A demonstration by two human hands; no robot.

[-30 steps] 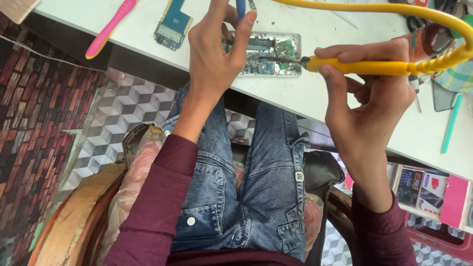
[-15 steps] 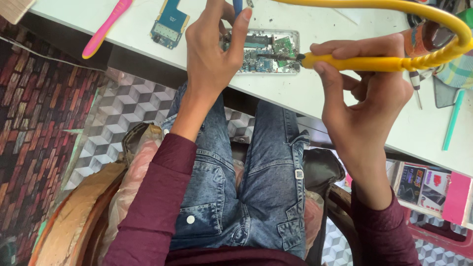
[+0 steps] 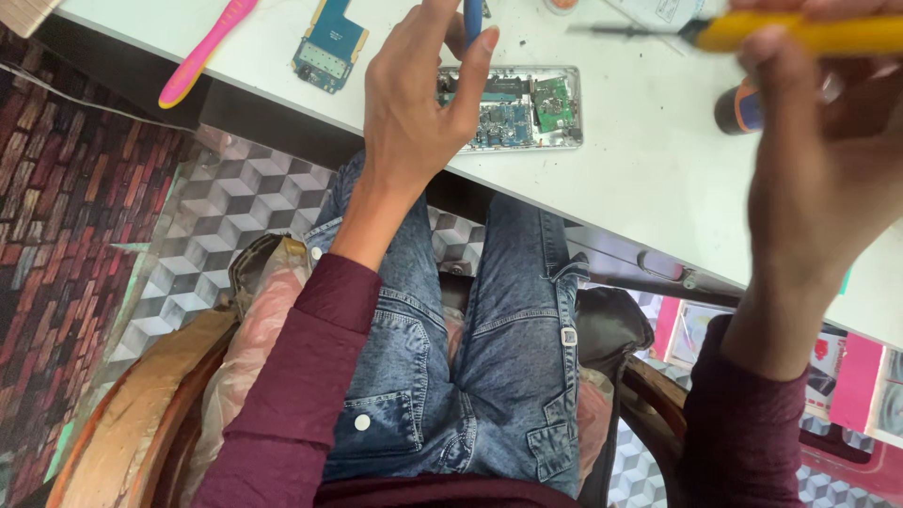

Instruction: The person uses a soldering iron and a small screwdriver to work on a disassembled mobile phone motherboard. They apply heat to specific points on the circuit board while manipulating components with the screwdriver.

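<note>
Yellow plastic forms the handle of a soldering iron (image 3: 800, 33), gripped in the closed right hand (image 3: 828, 160) and lifted clear of the work, its dark metal tip pointing left above the white bench (image 3: 649, 179). The left hand (image 3: 419, 103) hovers just over an opened phone (image 3: 513, 108), fingers loosely curled, pinching a thin blue-handled tool (image 3: 473, 19) between thumb and fingertips; what kind of tool it is cannot be told.

The phone lies flat near the bench's front edge, directly above the person's denim-clad knees. Its back is off, showing a silver frame around blue and green circuit boards packed with small parts.

This looks like a pause between solder touches on the board. Bringing the iron down again would call for a steady, fine approach to one small point, with the left hand keeping the blue tool clear of the hot tip.

A loose blue circuit board (image 3: 329, 42) and a pink tool (image 3: 202, 52) lie well to the left.
</note>
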